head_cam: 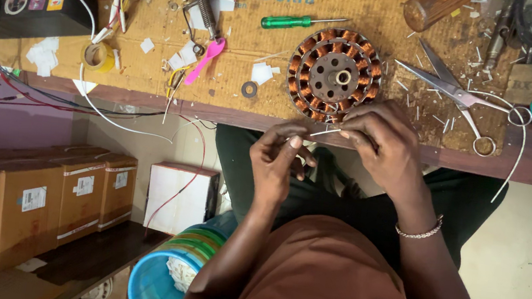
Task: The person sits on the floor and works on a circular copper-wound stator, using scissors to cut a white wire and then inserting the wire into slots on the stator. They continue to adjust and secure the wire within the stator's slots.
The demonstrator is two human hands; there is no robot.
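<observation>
Both hands [330, 147] pinch a thin sleeve [323, 132] at the bench edge [150, 103].

Bright, even daylight, soft shadows, sharp centre, slight wide-angle edge distortion

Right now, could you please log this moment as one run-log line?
left hand: pinching thin white sleeve | right hand: pinching its other end | copper-wound stator: on bench, beside right hand | scissors: right of stator

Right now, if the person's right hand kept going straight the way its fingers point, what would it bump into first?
The right hand points left along the thin white strip it pinches, so it would likely meet the left hand first. The copper-wound stator sits just beyond, off that line.
</observation>
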